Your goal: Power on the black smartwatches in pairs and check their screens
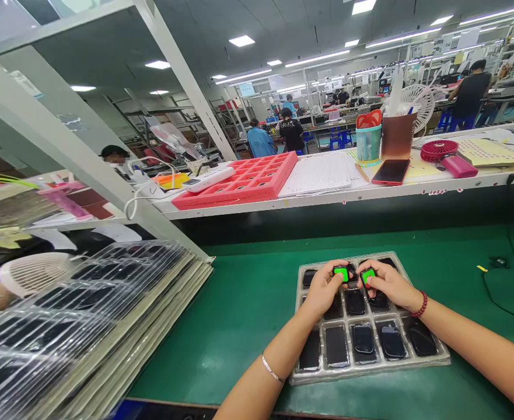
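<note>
My left hand (325,287) is closed on a small black smartwatch (341,274) with a lit green screen. A second smartwatch (367,276), its screen also green, is pinched in my right hand (388,284), thumb on its lower edge. Both watches are held side by side over the back rows of a clear plastic tray (322,376). Dark rectangular watch-like pieces (363,338) lie in the tray's compartments, and my hands hide part of the back rows.
Stacked clear trays (108,315) with dark pieces fill the left side of the green bench (239,326). A shelf behind holds a red foam tray (257,178), papers (318,174), a phone (391,171) and a pink fan (439,150). A black cable (495,297) lies at right.
</note>
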Motion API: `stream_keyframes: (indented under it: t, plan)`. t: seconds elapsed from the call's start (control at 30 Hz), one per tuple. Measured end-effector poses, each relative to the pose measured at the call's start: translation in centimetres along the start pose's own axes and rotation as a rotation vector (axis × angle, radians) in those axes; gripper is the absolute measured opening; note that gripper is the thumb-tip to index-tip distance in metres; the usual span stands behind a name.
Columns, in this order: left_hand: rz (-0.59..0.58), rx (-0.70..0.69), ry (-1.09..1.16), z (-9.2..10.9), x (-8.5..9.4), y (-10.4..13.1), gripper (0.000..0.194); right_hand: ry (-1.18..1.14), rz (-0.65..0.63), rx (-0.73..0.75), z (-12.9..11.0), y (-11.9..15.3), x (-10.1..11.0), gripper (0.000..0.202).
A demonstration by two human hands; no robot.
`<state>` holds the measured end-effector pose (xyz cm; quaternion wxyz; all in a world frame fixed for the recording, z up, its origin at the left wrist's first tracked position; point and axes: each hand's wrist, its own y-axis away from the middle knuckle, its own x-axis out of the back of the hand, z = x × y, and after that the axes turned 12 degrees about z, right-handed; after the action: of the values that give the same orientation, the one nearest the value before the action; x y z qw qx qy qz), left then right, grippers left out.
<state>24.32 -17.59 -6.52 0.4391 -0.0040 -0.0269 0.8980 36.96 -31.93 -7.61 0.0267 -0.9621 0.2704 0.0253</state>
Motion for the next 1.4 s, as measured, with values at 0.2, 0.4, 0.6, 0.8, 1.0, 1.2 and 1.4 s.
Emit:
stream_keyframes:
  t: [0.2,0.4,0.6,0.8,1.0,1.2,1.4]
  plan:
    - [-0.006,-0.017,-0.020,-0.1,0.0,-0.1,0.031,-0.001,-0.006,0.033,0.1,0.0,0.0,0.021]
    - [-0.013,-0.023,-0.014,-0.2,0.0,-0.2,0.037,0.007,-0.023,0.052,-0.2,0.1,-0.1,0.027]
    - [-0.030,0.001,0.037,-0.4,-0.1,-0.2,0.050,-0.013,-0.009,0.065,-0.3,0.1,-0.5,0.036]
    - [-0.050,0.028,0.104,-0.7,-0.1,-0.3,0.047,-0.014,0.019,0.078,0.3,-0.1,-0.2,0.041]
    - [-0.025,-0.013,0.060,-0.6,-0.1,-0.2,0.036,0.009,0.061,0.069,0.7,-0.3,0.1,0.038]
    - [-0.015,-0.036,0.000,-0.6,-0.1,-0.3,0.025,0.002,0.078,0.091,0.5,-0.3,0.0,0.040]
    - [-0.005,-0.067,-0.042,-1.1,0.0,-0.3,0.034,0.018,0.070,0.102,0.8,-0.3,0.1,0.038]
